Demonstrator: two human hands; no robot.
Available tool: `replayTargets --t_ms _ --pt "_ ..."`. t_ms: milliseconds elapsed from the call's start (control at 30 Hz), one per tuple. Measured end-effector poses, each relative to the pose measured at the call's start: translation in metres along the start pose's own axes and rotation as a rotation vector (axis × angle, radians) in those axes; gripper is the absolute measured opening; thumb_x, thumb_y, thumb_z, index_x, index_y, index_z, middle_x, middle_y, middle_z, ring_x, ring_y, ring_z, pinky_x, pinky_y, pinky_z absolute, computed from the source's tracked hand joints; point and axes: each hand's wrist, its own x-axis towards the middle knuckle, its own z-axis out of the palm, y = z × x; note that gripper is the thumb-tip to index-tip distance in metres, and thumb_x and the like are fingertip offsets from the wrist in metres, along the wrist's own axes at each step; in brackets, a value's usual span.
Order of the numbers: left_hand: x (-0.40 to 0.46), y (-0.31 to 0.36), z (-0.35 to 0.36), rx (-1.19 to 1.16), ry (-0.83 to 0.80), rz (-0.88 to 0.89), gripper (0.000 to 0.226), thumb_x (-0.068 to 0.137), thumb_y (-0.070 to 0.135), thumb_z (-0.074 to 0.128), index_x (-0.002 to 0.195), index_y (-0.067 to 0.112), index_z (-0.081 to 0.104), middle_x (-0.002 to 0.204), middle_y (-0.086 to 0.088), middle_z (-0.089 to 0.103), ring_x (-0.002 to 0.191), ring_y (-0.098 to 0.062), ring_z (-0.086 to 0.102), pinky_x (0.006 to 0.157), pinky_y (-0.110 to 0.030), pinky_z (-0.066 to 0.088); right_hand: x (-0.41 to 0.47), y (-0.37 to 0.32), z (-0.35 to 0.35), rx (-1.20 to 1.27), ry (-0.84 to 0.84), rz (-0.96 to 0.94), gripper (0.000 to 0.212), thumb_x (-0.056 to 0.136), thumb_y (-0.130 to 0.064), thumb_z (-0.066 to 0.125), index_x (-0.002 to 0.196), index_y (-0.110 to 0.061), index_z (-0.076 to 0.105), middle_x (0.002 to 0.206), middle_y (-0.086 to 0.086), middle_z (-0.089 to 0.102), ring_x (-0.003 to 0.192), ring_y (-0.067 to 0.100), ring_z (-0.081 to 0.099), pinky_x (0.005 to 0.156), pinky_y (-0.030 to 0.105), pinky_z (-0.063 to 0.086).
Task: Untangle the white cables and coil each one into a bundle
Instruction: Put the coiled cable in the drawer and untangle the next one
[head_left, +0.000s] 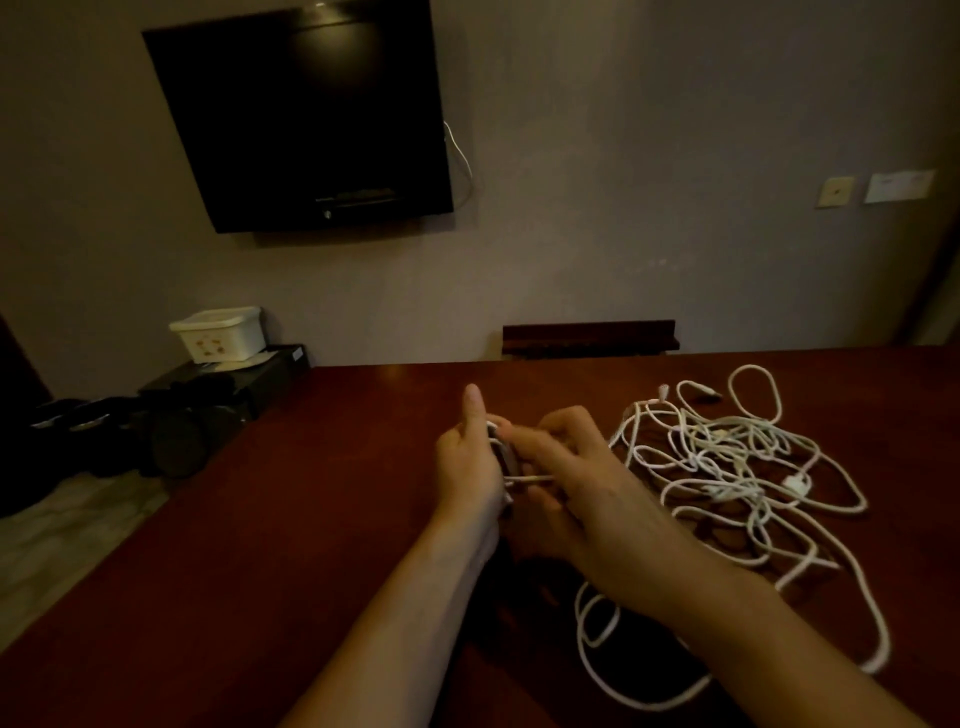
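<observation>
White cables (727, 467) sprawled rightward, coil (501, 457) gripped upright

The white cables (727, 467) lay in a loose tangle of overlapping loops on the counter (311, 519), one strand trailing toward its near edge, a small coil (501, 452) beside the tangle.

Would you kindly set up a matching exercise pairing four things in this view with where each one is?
Things:
1. television
2. tangle of white cables
3. cable coil
4. white plastic box

Places:
A. loose on the table, to the right of the hands
B. on a dark stand left of the table
C. mounted on the wall
D. in the grip of the left hand and right hand

Pairs: 1-C, 2-A, 3-D, 4-B
</observation>
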Motion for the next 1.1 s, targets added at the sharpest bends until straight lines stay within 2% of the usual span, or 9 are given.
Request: replayTargets --t_ms 67,167,200,367,567,800,867,1000,1100 --pt "0.002 0.004 -0.004 -0.113 0.049 -0.014 0.064 0.107 0.060 0.041 0.069 0.011 0.059 0.054 -0.005 0.057 0.047 -0.019 0.053 0.044 -0.026 0.045 -0.002 0.002 0.000 0.155 0.008 0.093 0.049 0.102 -0.026 0.063 0.141 -0.046 0.040 0.123 -0.022 0.048 0.104 -0.001 0.058 0.079 0.023 0.059" --pt "0.006 0.006 -0.011 -0.174 0.076 -0.009 0.068 0.105 0.067 0.036 0.062 0.016 0.047 0.049 -0.002 0.041 0.041 -0.017 0.038 0.041 -0.027 0.032 -0.003 0.007 0.000 0.172 -0.018 0.109 0.007 0.106 -0.043 0.051 0.112 -0.039 0.053 0.088 -0.011 0.064 0.077 0.008 0.063 0.069 0.038 0.055" --pt "0.007 0.007 -0.012 -0.174 0.068 -0.012 0.068 0.104 0.069 0.035 0.061 0.017 0.044 0.049 -0.002 0.037 0.040 -0.016 0.034 0.040 -0.027 0.028 -0.004 0.008 0.002 0.122 -0.025 0.069 0.010 0.108 -0.042 0.047 0.102 -0.039 0.055 0.082 -0.010 0.062 0.075 0.008 0.060 0.069 0.038 0.050" --pt "0.003 0.014 -0.016 -0.257 -0.092 -0.096 0.065 0.099 0.071 0.044 0.061 0.018 0.044 0.051 0.001 0.033 0.041 -0.012 0.030 0.040 -0.025 0.024 0.000 0.007 0.006 0.036 0.081 -0.001 0.018 0.103 -0.040 0.047 0.100 -0.033 0.064 0.093 -0.020 0.057 0.092 0.003 0.053 0.078 0.031 0.048" --pt "0.007 0.011 -0.018 -0.062 -0.352 -0.250 0.051 0.103 0.059 0.053 0.069 0.021 0.051 0.080 -0.006 0.064 0.069 -0.021 0.063 0.070 -0.036 0.054 -0.002 0.010 0.000 0.045 0.235 0.068 0.022 0.090 -0.015 0.077 0.101 -0.029 0.062 0.103 -0.021 0.054 0.096 -0.003 0.059 0.074 0.017 0.054" --pt "-0.012 0.008 -0.005 0.189 -0.520 -0.216 0.065 0.100 0.072 0.046 0.106 0.015 0.077 0.108 -0.005 0.079 0.117 -0.030 0.070 0.111 -0.052 0.048 0.000 0.014 -0.002 0.018 0.308 0.006 0.031 0.085 -0.005 0.080 0.108 -0.025 0.070 0.105 -0.019 0.059 0.094 -0.009 0.060 0.082 0.006 0.050" --pt "-0.016 0.007 -0.001 0.213 -0.504 -0.175 0.062 0.103 0.070 0.039 0.095 0.025 0.080 0.099 0.000 0.081 0.112 -0.024 0.072 0.105 -0.047 0.053 0.000 0.016 -0.001 0.040 0.318 -0.017 0.032 0.089 -0.004 0.076 0.115 -0.022 0.073 0.110 -0.016 0.065 0.098 -0.005 0.063 0.085 0.010 0.052" --pt "-0.013 0.007 0.000 0.285 -0.396 -0.083 0.072 0.104 0.069 0.032 0.071 0.018 0.068 0.059 0.003 0.065 0.053 -0.010 0.062 0.048 -0.023 0.045 0.001 0.014 0.001 0.172 0.321 0.050 0.039 0.095 -0.005 0.067 0.129 -0.024 0.067 0.122 -0.014 0.062 0.112 0.001 0.063 0.092 0.020 0.057" --pt "-0.009 0.006 -0.004 0.267 -0.276 -0.016 0.064 0.102 0.068 0.042 0.076 0.014 0.064 0.054 0.002 0.052 0.043 -0.012 0.047 0.043 -0.024 0.036 0.000 0.014 0.000 0.212 0.281 0.172 0.065 0.092 -0.001 0.070 0.145 -0.034 0.051 0.131 -0.019 0.050 0.119 -0.001 0.058 0.094 0.021 0.057"
